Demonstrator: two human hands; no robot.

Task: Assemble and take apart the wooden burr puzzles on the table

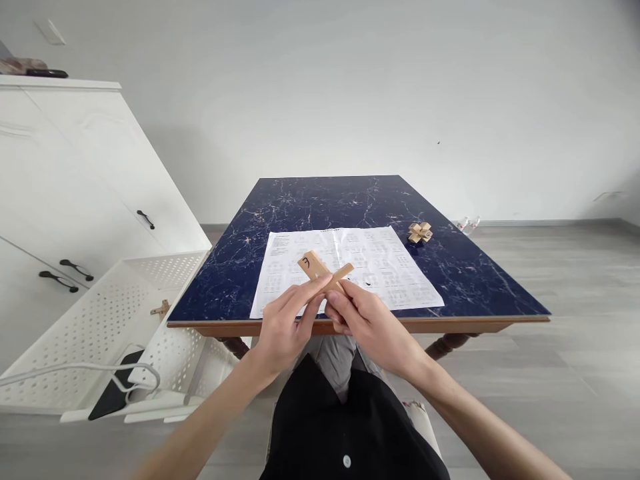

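Two light wooden puzzle pieces cross each other between my hands, just above the front of the paper sheet (280, 267). One wooden puzzle piece (311, 263) points up and left and bears a dark handwritten mark on its end. The other wooden piece (344, 271) sticks out up and right. My left hand (290, 317) is closed on the pieces, with fingers laid along them. My right hand (363, 312) pinches them from the other side, thumb against fingers. Where the pieces meet is mostly hidden by my fingers.
An interlocked wooden burr puzzle (420, 233) sits on the blue marbled table (320, 200) at right. To the left are a white perforated basket (100, 333) with a small wooden piece (161, 309), a dark tablet-like object (117, 385) with a white cable, and white cabinets (75, 167).
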